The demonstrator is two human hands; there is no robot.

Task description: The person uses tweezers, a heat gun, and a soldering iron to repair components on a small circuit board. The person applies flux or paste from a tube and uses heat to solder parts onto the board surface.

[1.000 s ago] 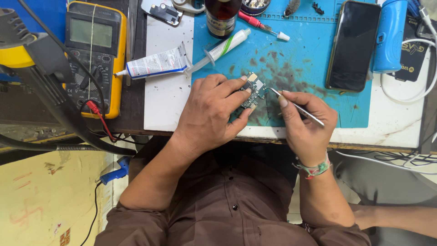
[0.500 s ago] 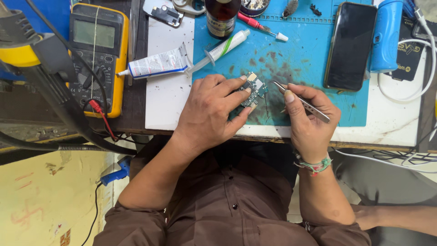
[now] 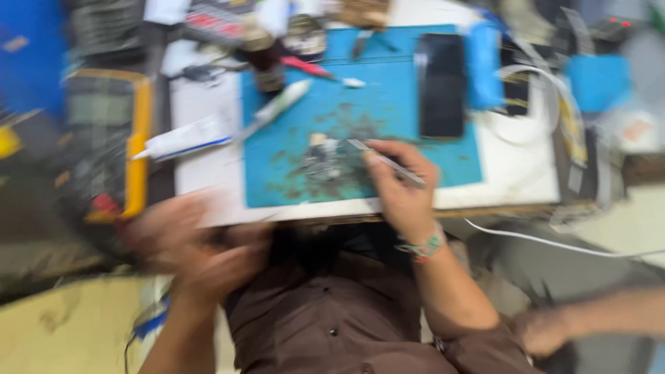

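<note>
Head view: the left hand (image 3: 197, 246) has left the small circuit board (image 3: 323, 163) and dropped off the tabletop (image 3: 512, 176) toward 8 o'clock, blurred, its grip impossible to tell. The board, dark and smeared, lies free on the blue mat (image 3: 360, 125). At its 3 o'clock, the right hand (image 3: 402, 187) pinches metal tweezers (image 3: 386, 162).

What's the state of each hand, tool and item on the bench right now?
Left hand: off the mat, blurred, seems empty.
Right hand: pinching thin metal tweezers.
Small circuit board: flat on blue work mat, not held.
Black smartphone: screen dark.
White tube: lying down.
Yellow-cased multimeter: too blurred.
</note>
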